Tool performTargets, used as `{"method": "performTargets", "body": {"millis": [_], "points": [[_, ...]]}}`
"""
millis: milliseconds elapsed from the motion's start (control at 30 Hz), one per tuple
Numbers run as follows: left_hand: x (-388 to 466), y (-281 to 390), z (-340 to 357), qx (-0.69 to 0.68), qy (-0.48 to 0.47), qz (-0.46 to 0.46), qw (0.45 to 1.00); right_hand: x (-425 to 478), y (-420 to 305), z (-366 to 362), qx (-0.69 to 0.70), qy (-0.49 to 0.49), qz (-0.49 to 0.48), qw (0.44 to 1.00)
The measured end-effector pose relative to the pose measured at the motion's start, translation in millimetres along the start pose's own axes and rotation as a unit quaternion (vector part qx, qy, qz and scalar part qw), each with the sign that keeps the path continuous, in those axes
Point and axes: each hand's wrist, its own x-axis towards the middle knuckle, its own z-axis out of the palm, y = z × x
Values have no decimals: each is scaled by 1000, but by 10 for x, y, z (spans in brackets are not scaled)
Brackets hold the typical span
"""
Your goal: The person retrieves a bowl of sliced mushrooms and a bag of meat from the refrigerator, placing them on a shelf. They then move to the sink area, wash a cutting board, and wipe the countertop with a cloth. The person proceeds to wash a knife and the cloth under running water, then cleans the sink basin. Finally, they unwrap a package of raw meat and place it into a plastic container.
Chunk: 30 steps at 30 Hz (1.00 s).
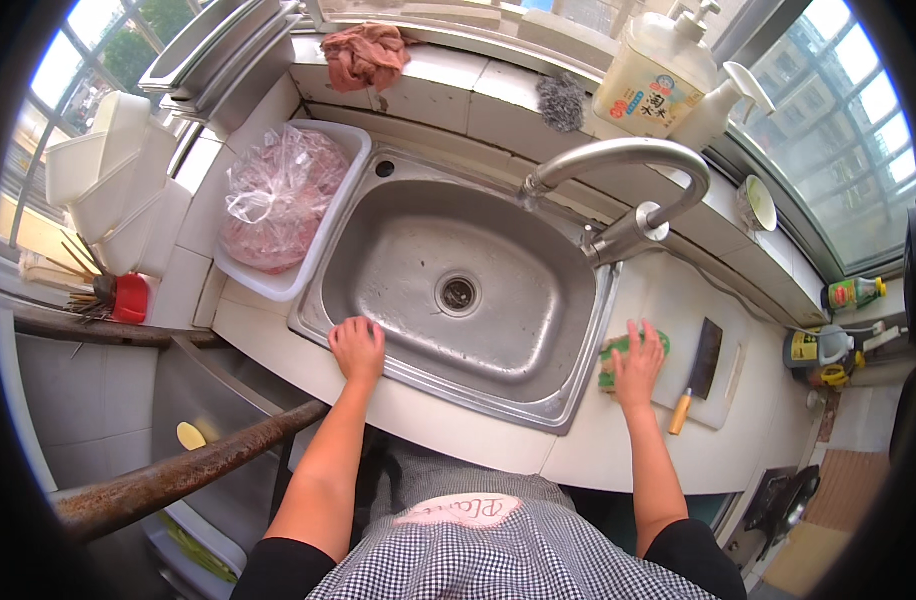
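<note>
My left hand [358, 346] rests on the near left rim of the stainless steel sink [405, 247], fingers bent over its edge and holding nothing. To the right of the sink, my right hand [639, 367] lies on a folded green and tan cloth [608, 369], fingers apart; the palm hides part of the cloth. Beside that hand, a cleaver [705, 360] with a wooden handle lies on a white cutting board [656, 296]. The sink basin holds no dishes, and its drain [458, 293] shows. A curved metal faucet [630, 150] stands at the back right corner.
Left of the sink, a white plastic tub [356, 150] holds bagged pinkish meat [278, 210]. Along the back ledge are a reddish rag [364, 56], a steel-wool scourer [560, 103], a pump bottle [653, 75] and a small bowl [756, 203]. A rusty pipe [195, 469] crosses the lower left.
</note>
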Motion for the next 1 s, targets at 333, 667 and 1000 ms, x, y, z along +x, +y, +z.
{"method": "performTargets", "body": {"millis": [333,667,1000], "points": [[3,-51,51,-5,-12,8,1000,776,-2303,831,457,-164,-218,846],[-21,-91,70,-40,-6,-16,999,1620,-4330,1247,604,-332,156,707],[890,-82,-756,-137,260,-68,954,1628,-4030,1275,644,-345,149,667]]}}
